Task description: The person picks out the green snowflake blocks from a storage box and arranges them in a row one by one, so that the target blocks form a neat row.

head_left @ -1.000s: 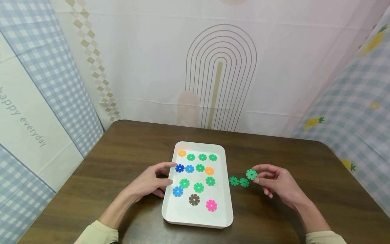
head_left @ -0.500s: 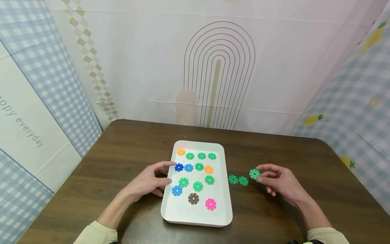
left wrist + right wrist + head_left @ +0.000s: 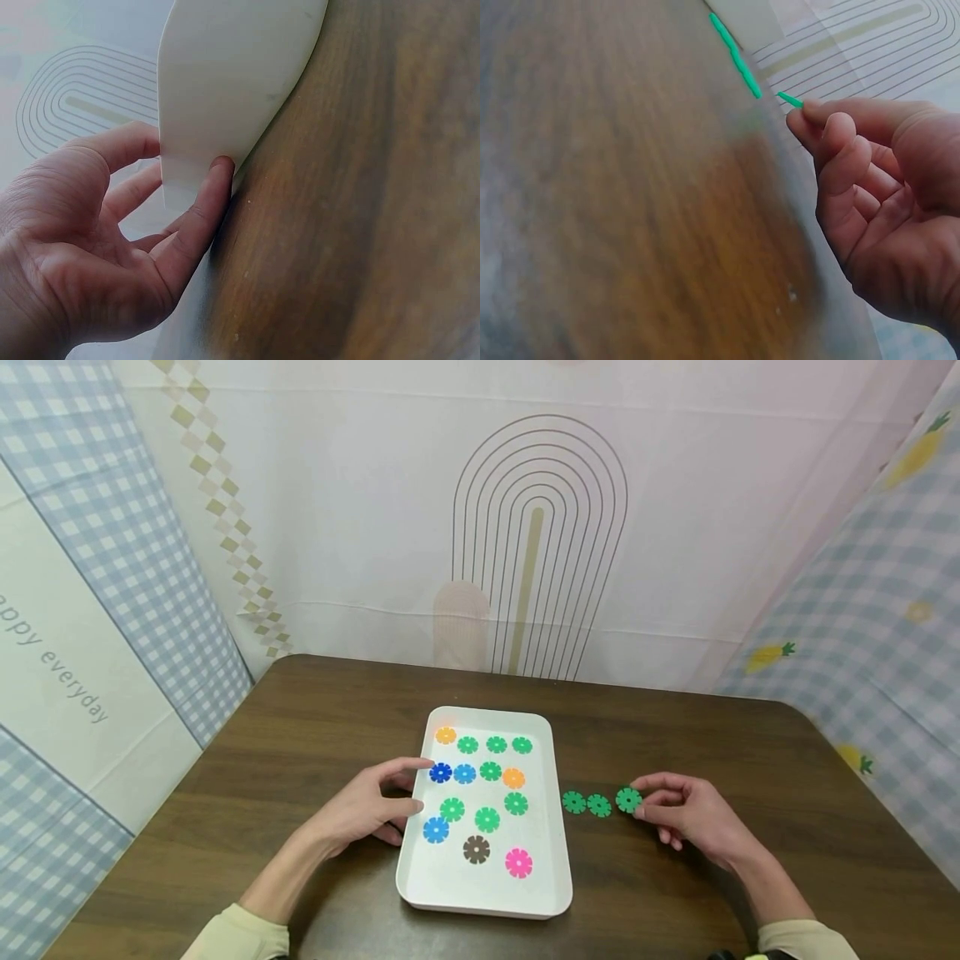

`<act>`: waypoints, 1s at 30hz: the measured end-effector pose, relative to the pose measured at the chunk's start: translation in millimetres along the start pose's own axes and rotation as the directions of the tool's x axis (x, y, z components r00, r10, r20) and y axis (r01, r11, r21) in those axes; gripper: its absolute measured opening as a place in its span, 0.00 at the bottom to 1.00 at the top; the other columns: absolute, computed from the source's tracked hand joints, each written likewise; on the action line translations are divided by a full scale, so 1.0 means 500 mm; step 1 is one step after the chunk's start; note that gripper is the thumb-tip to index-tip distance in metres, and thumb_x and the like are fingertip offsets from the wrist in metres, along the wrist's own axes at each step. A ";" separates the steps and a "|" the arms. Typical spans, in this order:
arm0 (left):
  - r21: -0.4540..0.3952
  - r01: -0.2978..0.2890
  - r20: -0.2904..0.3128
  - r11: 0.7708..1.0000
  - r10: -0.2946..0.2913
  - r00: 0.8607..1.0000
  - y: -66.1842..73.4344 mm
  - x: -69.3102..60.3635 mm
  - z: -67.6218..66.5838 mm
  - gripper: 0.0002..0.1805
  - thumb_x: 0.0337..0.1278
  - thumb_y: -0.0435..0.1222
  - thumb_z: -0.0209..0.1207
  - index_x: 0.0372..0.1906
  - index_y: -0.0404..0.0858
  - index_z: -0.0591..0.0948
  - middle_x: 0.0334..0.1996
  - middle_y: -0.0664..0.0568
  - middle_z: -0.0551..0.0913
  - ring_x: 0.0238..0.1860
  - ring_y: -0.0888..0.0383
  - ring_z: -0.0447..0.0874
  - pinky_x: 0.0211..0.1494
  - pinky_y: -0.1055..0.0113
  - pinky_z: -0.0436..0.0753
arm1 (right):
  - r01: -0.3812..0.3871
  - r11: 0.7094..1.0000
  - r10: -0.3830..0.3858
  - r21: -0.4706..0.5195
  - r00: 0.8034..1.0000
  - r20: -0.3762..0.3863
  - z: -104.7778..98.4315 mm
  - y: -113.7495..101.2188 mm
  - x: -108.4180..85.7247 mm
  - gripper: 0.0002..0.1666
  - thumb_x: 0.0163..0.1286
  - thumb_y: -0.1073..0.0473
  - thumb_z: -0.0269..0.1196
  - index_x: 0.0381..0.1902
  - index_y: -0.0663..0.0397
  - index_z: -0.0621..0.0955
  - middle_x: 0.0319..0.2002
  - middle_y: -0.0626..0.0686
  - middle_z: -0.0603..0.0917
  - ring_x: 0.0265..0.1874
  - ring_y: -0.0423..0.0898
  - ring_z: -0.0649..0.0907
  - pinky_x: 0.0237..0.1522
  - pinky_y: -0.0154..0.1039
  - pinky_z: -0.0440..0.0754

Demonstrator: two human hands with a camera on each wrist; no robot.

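Nearest, the sleeves [image 3: 240,935] entered at the lower corners of the frame. At lower centre the pink disc [image 3: 518,870] and the brown disc [image 3: 476,855] lay in the near part of the tray [image 3: 450,883].

Beyond them, left of centre, the left hand [image 3: 367,806] gripped the tray's side wall; its thumb and index finger reached over the rim, while in the left wrist view another finger pressed the outer face. This hold appeared to be a steadying one.

Right of centre, the right hand [image 3: 690,810] pinched a green disc [image 3: 628,805] by its edge between thumb and index finger, the other fingers curled in. The disc stood just beside the end of two green discs [image 3: 573,807], which lay side by side on the table [image 3: 337,718], right of the tray. A narrow gap remained, and whether the held disc touched the wood could not be told. The step in hand looked like adding this disc to the row; the next move seemed to call for setting it flat, closing the gap and loosening the pinch.

Farther up, the orange disc [image 3: 446,740] lay in the tray's far left corner, and a patterned cloth [image 3: 360,510] hung behind the table.
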State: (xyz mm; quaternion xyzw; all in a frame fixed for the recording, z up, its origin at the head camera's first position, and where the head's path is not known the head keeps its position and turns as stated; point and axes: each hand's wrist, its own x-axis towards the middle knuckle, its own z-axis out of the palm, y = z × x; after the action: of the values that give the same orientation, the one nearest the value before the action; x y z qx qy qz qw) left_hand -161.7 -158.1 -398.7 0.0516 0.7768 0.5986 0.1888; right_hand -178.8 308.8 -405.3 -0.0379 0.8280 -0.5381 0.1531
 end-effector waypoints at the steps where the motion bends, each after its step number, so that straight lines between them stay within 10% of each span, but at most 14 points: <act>1: 0.003 0.000 -0.001 1.000 0.000 1.000 0.000 0.000 0.000 0.34 0.64 0.33 0.66 0.75 0.44 0.74 0.61 0.35 0.76 0.32 0.51 0.87 0.33 0.57 0.90 | -0.004 1.000 0.004 -0.004 1.000 0.003 0.000 0.001 0.001 0.30 0.72 0.60 0.71 0.66 0.68 0.76 0.35 0.49 0.90 0.20 0.41 0.79 0.21 0.38 0.82; 30: 0.008 0.002 -0.002 1.000 -0.002 1.000 0.002 0.000 0.000 0.34 0.64 0.34 0.66 0.76 0.44 0.74 0.61 0.36 0.76 0.33 0.51 0.86 0.34 0.57 0.90 | -0.001 0.999 0.002 -0.048 1.000 0.017 0.007 0.002 0.001 0.26 0.71 0.63 0.70 0.63 0.70 0.79 0.34 0.52 0.87 0.21 0.43 0.81 0.22 0.38 0.85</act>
State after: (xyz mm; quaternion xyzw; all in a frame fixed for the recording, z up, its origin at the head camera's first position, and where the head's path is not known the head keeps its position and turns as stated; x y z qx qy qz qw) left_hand -161.7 -157.8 -397.8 0.0508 0.7794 0.5955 0.1883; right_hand -178.2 306.1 -407.4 -0.0455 0.8393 -0.5177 0.1597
